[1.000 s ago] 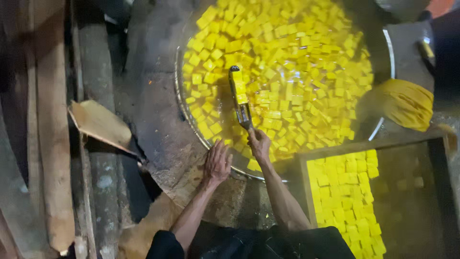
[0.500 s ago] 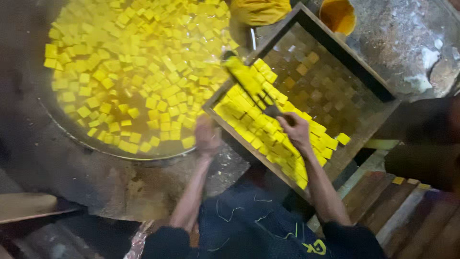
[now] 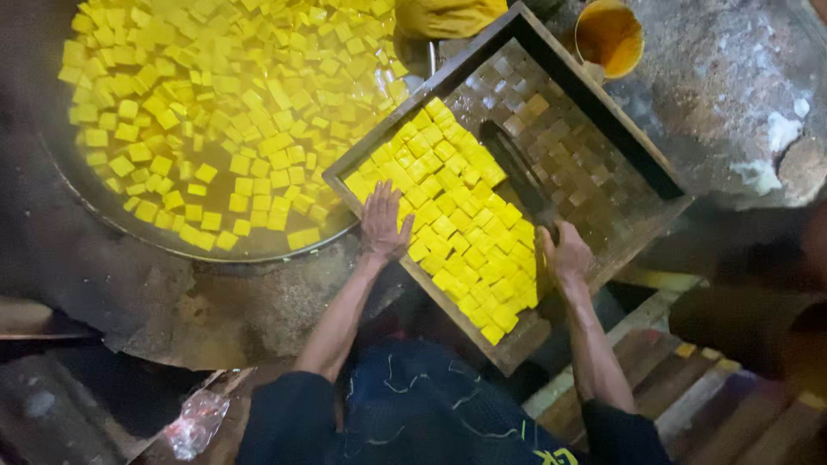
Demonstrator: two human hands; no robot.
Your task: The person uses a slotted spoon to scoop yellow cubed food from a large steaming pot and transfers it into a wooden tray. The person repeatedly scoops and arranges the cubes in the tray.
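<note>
A wooden-framed tray with a woven bottom lies tilted across the middle, its near half packed with yellow cubes. My left hand rests flat on the cubes at the tray's left edge, fingers spread. My right hand is at the tray's near right rim, closed around the handle of a dark flat scoop that lies on the bare woven part. To the left, a big round pan holds several more yellow cubes floating in yellowish liquid.
An orange bucket stands beyond the tray at the top right. A yellow bundle sits at the pan's far rim. A crumpled plastic bag lies at the lower left. Wooden slats run along the lower right.
The view has swung from the pan to the tray. My right hand carried the scoop from the pan to the tray and lowered it. My left hand moved from the rim onto the cubes.
</note>
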